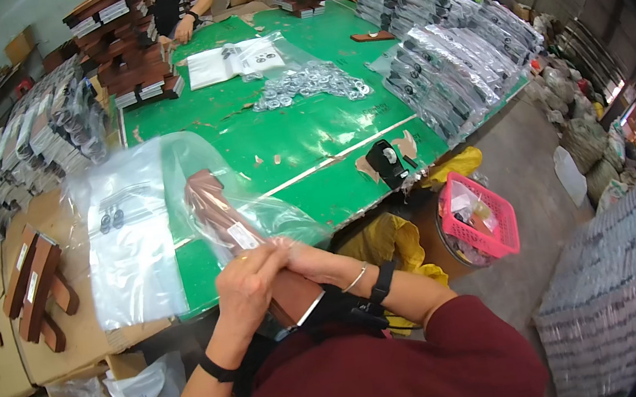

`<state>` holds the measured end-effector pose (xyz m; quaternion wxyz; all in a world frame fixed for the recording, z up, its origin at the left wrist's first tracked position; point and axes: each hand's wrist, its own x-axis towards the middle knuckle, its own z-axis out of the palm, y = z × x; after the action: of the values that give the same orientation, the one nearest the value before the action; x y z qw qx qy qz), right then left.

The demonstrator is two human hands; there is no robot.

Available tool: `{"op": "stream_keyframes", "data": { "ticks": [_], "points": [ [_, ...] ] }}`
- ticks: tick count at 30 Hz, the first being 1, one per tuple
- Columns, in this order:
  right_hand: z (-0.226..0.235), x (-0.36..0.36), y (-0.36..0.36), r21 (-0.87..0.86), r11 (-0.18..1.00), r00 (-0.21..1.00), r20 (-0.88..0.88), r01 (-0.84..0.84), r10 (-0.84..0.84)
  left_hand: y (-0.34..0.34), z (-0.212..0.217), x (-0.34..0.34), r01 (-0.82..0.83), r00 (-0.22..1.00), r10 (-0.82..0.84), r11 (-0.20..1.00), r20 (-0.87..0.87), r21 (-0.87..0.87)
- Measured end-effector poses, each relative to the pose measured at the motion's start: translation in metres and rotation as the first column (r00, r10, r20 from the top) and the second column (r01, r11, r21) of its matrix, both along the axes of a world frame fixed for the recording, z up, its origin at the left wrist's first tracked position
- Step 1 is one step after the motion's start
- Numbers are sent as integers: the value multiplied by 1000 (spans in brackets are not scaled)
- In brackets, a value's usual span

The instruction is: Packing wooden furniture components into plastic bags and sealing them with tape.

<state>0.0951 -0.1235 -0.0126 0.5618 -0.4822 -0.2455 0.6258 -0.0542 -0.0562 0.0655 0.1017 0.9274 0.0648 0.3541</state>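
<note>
A brown wooden piece [227,220] with a white label sticks up from my hands, its far end inside a clear plastic bag [252,200]. My left hand [247,287] wraps around the near end of the wood. My right hand [312,258] grips the bag's mouth and the wood from the right. A second clear bag [127,243] with small metal rings in it lies flat to the left, on the edge of the green table [292,132].
Brown wooden pieces [36,290] lie on cardboard at left. Packed bags [445,56] are stacked along both table sides. Loose metal rings [313,84], a black tape dispenser [387,162], a pink basket [479,219], and two other people at the far end.
</note>
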Motion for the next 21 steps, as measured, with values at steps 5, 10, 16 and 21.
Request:
{"op": "stream_keyframes", "data": {
  "ticks": [5,10,16,21],
  "points": [
    [34,-13,-23,315,948,998,-51,43,-28,-28,10,-21,329,919,-349,935,-182,-131],
    [39,-3,-20,69,995,977,198,72,-84,22,20,-51,-86,987,160,519,-2,-851],
    [39,-13,-19,226,973,858,508,-44,-79,113,-34,-33,81,988,152,-282,39,-956],
    [28,-10,-22,195,978,984,174,-69,34,119,-68,-24,544,837,254,-470,484,-695]
  ]
}}
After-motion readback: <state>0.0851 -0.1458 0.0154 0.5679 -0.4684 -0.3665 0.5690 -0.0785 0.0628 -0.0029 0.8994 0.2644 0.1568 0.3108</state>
